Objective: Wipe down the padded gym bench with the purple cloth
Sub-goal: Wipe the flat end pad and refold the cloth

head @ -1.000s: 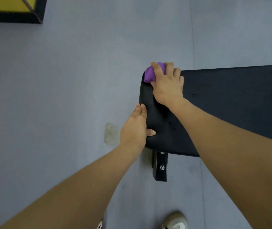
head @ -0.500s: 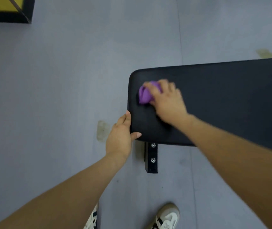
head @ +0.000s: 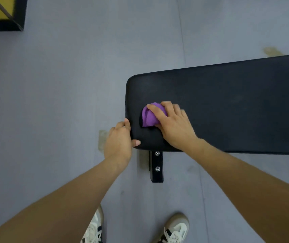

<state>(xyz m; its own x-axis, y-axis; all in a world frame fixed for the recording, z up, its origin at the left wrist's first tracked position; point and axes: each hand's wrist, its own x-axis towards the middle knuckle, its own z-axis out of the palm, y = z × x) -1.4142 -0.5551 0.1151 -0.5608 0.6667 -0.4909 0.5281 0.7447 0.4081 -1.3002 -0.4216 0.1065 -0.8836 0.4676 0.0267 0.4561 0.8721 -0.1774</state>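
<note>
The right hand, fingers curled over the bunched cloth, has dragged it from the worktop's far corner toward the near edge (end strip likely covered); the left hand still grips the end

- A black padded bench fills the right of the frame.
- A bunched purple cloth is seen on its left end.
- Grey floor lies beneath.
</note>
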